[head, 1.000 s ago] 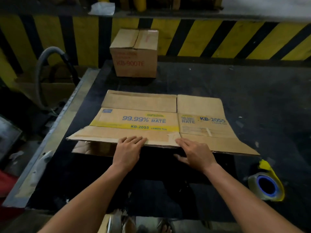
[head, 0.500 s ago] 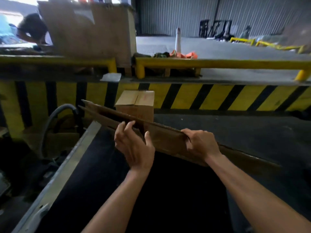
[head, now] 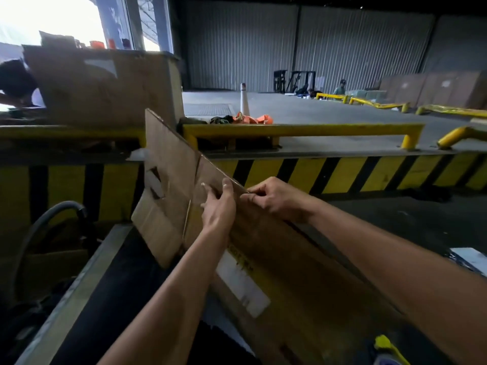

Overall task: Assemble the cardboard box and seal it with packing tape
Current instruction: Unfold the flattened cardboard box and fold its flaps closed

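Head cam: flattened box [head: 168, 175] was tilted up on edge over the dark table [head: 131, 280], upper corner pointing up-left, lower end running down toward bottom right. Left hand [head: 220, 206] sat at the top edge near the middle, fingers [head: 227, 187] curled over the edge, closed on the cardboard. Right hand [head: 276, 198] was just beside it, touching the same edge, fingers pinched shut on the top edge of the box. Hands nearly touching each other. Near face of the box showed plain brown flaps, a torn patch on the left flap, and a white label [head: 241, 283] with yellow print lower down, under the left forearm. Box unopened, panels flat together; no tape on it that I could see. Tape dispenser [head: 387, 350], yellow handle, sat at the bottom right edge of frame, mostly cut off. Grey hose [head: 50, 214] arched left of the table. Yellow-black striped barrier [head: 342, 172] ran behind, yellow rail [head: 303, 127] on top.
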